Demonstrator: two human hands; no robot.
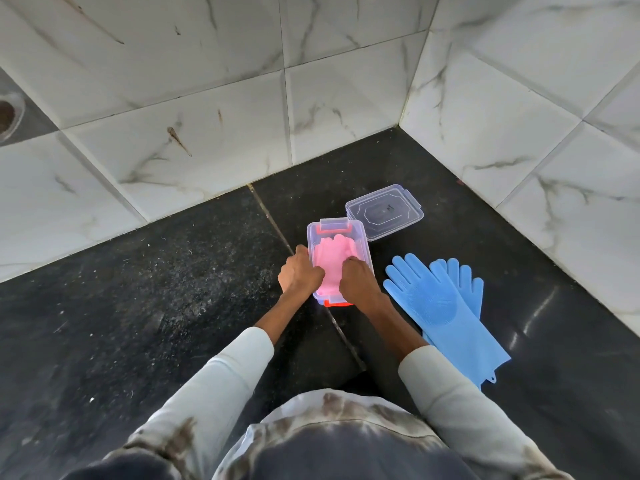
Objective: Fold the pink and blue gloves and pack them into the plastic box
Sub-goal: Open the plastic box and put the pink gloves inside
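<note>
- Left hand (300, 274) grips the plastic box (363, 255) wall, fingers curled over it.
- Right hand (358, 284) fingers press pink gloves (330, 261) inside.
- Blue gloves (440, 306) lie flat beside it.

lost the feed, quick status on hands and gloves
Both hands, left hand and right hand, pressing pink gloves into plastic box. Blue gloves unfolded beside it. Lid off, nothing blocking.

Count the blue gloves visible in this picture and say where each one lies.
2. One blue glove lies flat on the dark counter, right of the plastic box; a second lies beneath it, mostly hidden, its fingers showing.
</note>
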